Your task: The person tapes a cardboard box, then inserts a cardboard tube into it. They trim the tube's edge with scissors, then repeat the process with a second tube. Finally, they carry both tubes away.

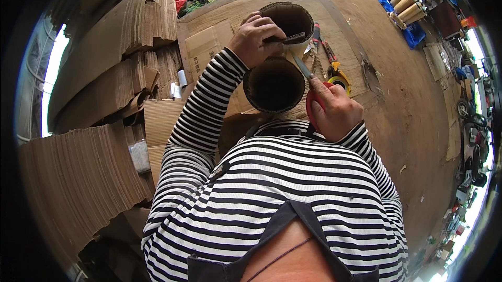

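We see left hand (254, 39) clamped on cardboard tube (280, 52) rim, right hand (334, 109) closed around red-handled knife (308, 81), blade touching tube, tube above wooden board (251, 5), cardboard stacks (104, 73) left of tube

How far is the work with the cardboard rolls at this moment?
Done: two cardboard tubes already stand rolled on the board. In hand: the left hand grips the rim between them, and the right hand holds red-handled scissors at that joint. Left: stacks of corrugated sheets are still flat.
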Demonstrator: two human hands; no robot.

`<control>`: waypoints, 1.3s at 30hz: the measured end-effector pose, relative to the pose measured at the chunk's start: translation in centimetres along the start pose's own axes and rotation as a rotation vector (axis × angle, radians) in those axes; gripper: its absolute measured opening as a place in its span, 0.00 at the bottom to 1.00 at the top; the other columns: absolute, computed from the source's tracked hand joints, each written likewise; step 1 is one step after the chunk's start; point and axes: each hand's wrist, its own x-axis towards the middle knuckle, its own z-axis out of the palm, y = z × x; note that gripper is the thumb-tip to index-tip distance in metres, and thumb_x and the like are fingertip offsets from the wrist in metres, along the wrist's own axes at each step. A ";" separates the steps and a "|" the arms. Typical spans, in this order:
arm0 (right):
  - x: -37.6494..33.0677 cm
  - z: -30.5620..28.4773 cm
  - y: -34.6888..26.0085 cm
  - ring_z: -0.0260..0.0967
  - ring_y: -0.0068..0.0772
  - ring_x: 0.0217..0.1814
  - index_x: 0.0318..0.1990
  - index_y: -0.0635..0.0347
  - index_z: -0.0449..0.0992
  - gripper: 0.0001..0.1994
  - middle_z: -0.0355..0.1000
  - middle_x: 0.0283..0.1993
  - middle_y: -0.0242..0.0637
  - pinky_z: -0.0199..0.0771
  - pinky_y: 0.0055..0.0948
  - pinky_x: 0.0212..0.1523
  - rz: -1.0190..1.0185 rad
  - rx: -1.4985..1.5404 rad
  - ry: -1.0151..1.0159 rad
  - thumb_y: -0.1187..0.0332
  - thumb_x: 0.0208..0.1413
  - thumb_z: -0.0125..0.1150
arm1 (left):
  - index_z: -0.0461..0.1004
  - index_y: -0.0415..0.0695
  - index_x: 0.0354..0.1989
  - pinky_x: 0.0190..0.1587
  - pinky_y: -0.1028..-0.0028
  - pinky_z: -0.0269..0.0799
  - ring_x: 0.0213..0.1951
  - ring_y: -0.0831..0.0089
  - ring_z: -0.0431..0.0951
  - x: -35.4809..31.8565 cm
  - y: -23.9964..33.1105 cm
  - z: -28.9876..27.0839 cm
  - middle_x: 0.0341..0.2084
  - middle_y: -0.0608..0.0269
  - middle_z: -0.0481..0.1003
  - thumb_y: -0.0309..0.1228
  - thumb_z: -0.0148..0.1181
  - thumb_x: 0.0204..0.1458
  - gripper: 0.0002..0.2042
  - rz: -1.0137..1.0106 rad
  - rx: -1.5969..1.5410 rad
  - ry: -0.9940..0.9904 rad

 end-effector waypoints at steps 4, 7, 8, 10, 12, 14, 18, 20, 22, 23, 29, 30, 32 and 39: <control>0.4 -0.9 -0.8 0.74 0.35 0.29 0.56 0.44 0.73 0.25 0.73 0.34 0.37 0.77 0.30 0.30 0.041 -0.063 -0.049 0.64 0.47 0.65 | 0.77 0.44 0.31 0.50 0.66 0.64 0.37 0.66 0.74 0.3 0.5 0.6 0.27 0.64 0.75 0.28 0.67 0.40 0.08 -0.013 0.033 0.037; 0.7 -1.0 -1.1 0.73 0.34 0.27 0.55 0.44 0.74 0.24 0.72 0.33 0.36 0.76 0.30 0.29 0.046 -0.122 -0.054 0.64 0.47 0.64 | 0.77 0.44 0.30 0.50 0.66 0.64 0.36 0.64 0.74 0.6 0.9 0.7 0.27 0.64 0.75 0.28 0.66 0.39 0.08 -0.012 0.030 0.053; 0.9 -0.9 -1.2 0.73 0.34 0.26 0.55 0.44 0.75 0.24 0.72 0.32 0.35 0.76 0.30 0.28 0.039 -0.140 -0.045 0.64 0.47 0.64 | 0.77 0.44 0.30 0.49 0.66 0.64 0.36 0.64 0.73 0.6 0.9 0.8 0.26 0.63 0.74 0.28 0.66 0.40 0.08 -0.011 0.026 0.070; 1.4 -0.7 -1.4 0.72 0.34 0.24 0.53 0.44 0.76 0.22 0.71 0.31 0.35 0.76 0.31 0.27 0.017 -0.196 -0.006 0.63 0.46 0.63 | 0.77 0.44 0.30 0.49 0.67 0.64 0.35 0.63 0.73 0.6 0.8 1.1 0.25 0.63 0.74 0.28 0.66 0.40 0.08 -0.006 0.018 0.107; 1.7 -0.6 -1.5 0.72 0.34 0.23 0.53 0.44 0.76 0.22 0.71 0.30 0.34 0.75 0.32 0.26 0.007 -0.252 0.003 0.63 0.46 0.63 | 0.77 0.43 0.29 0.49 0.67 0.65 0.35 0.62 0.73 0.7 0.9 1.2 0.25 0.62 0.73 0.28 0.66 0.40 0.07 -0.007 0.004 0.112; 2.1 -0.4 -1.7 0.72 0.36 0.23 0.52 0.45 0.76 0.21 0.70 0.29 0.35 0.75 0.33 0.26 -0.002 -0.283 0.005 0.63 0.46 0.63 | 0.77 0.43 0.29 0.48 0.66 0.65 0.35 0.62 0.73 0.7 0.9 1.4 0.25 0.62 0.73 0.28 0.65 0.41 0.07 -0.015 -0.008 0.113; 3.0 -0.8 -1.9 0.73 0.38 0.25 0.51 0.48 0.76 0.20 0.71 0.29 0.40 0.75 0.34 0.26 -0.002 -0.267 -0.051 0.63 0.48 0.62 | 0.77 0.43 0.28 0.48 0.66 0.65 0.35 0.62 0.73 1.0 0.8 1.5 0.24 0.62 0.73 0.28 0.65 0.41 0.06 -0.013 -0.024 0.115; 3.6 -0.7 -2.1 0.74 0.39 0.26 0.51 0.49 0.76 0.19 0.72 0.30 0.42 0.76 0.34 0.27 0.027 -0.233 -0.074 0.63 0.48 0.61 | 0.77 0.43 0.28 0.48 0.66 0.65 0.34 0.63 0.73 1.1 0.9 1.6 0.24 0.62 0.73 0.28 0.65 0.41 0.06 -0.010 -0.024 0.118; 4.3 -0.8 -1.9 0.76 0.42 0.30 0.51 0.49 0.76 0.19 0.74 0.33 0.46 0.77 0.36 0.31 0.065 -0.159 -0.127 0.61 0.50 0.59 | 0.77 0.42 0.27 0.47 0.67 0.65 0.34 0.63 0.73 1.1 0.9 1.6 0.24 0.62 0.73 0.28 0.65 0.40 0.06 -0.010 -0.019 0.128; 4.8 -0.9 -1.9 0.76 0.43 0.31 0.52 0.48 0.75 0.19 0.74 0.33 0.46 0.77 0.37 0.32 0.083 -0.141 -0.154 0.61 0.51 0.58 | 0.77 0.42 0.27 0.47 0.67 0.65 0.34 0.63 0.73 1.2 1.0 1.7 0.24 0.62 0.73 0.28 0.65 0.40 0.06 -0.005 -0.019 0.128; 7.3 -1.9 -1.5 0.76 0.43 0.37 0.56 0.45 0.72 0.21 0.76 0.37 0.47 0.77 0.38 0.39 0.166 -0.068 -0.342 0.57 0.54 0.55 | 0.76 0.42 0.26 0.47 0.67 0.65 0.34 0.62 0.73 1.4 1.2 1.6 0.24 0.62 0.74 0.28 0.66 0.39 0.06 -0.023 0.008 0.132; 7.4 -1.9 -1.5 0.76 0.43 0.38 0.56 0.44 0.72 0.20 0.76 0.39 0.45 0.78 0.37 0.40 0.177 -0.074 -0.370 0.57 0.55 0.54 | 0.76 0.44 0.25 0.48 0.66 0.63 0.35 0.63 0.73 1.3 1.2 1.8 0.24 0.63 0.74 0.29 0.66 0.40 0.06 -0.040 0.010 0.121; 6.9 -1.2 -0.4 0.76 0.42 0.38 0.56 0.44 0.73 0.20 0.76 0.39 0.45 0.78 0.36 0.40 0.108 -0.064 -0.279 0.57 0.54 0.54 | 0.76 0.47 0.25 0.51 0.65 0.60 0.36 0.65 0.74 1.3 0.8 2.0 0.24 0.65 0.73 0.32 0.66 0.40 0.06 -0.080 0.024 0.116; 4.1 -6.1 4.1 0.76 0.44 0.37 0.51 0.44 0.76 0.19 0.76 0.36 0.43 0.77 0.34 0.36 -0.006 0.004 -0.279 0.62 0.49 0.61 | 0.75 0.48 0.27 0.49 0.63 0.61 0.37 0.61 0.74 0.7 -2.4 1.1 0.27 0.63 0.73 0.35 0.64 0.46 0.06 -0.460 0.295 0.209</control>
